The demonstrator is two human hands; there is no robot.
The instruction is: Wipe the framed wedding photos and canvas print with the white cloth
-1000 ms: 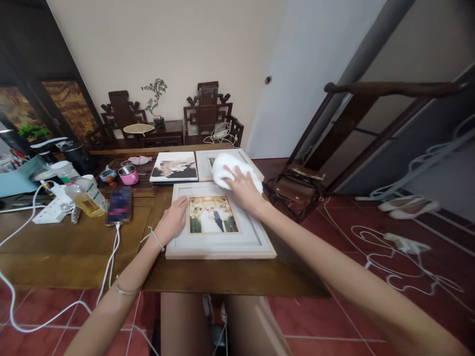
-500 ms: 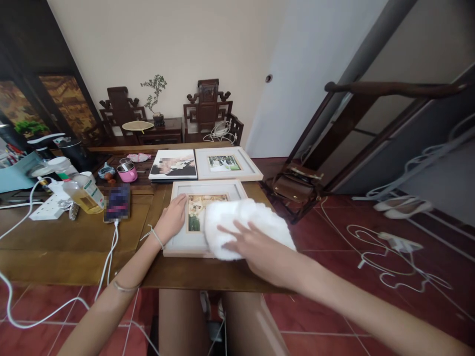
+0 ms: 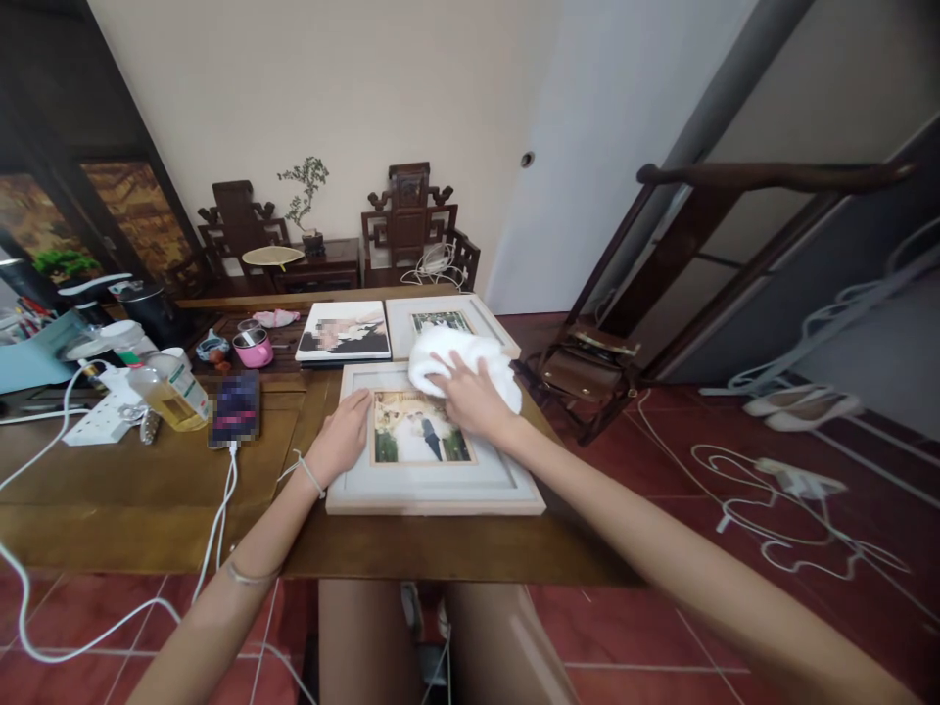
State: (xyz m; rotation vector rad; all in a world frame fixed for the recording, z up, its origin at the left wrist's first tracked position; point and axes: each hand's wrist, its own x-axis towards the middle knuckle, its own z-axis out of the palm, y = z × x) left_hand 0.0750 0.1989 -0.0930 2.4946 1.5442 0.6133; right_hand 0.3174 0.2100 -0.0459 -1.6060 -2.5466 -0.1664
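Note:
A pale wooden picture frame [image 3: 433, 487] with a photo in it lies flat on the brown table [image 3: 147, 490] in front of me. My left hand [image 3: 341, 439] rests flat on the frame's left side, fingers stretched out. My right hand [image 3: 470, 399] presses a fluffy white cloth [image 3: 447, 351] onto the frame's upper right part, fingers spread over the cloth.
Behind it lie a second frame [image 3: 481, 318] and a photo print [image 3: 345, 331]. To the left are a phone [image 3: 236, 406] on a white cable, a bottle of yellow liquid [image 3: 172, 392], a power strip [image 3: 92, 423] and a pink cup [image 3: 254, 347]. A dark wooden stand [image 3: 587, 377] is at right.
My right hand swept the cloth down toward the frame's near edge, then back up to its upper right part. The left hand stayed on the frame.

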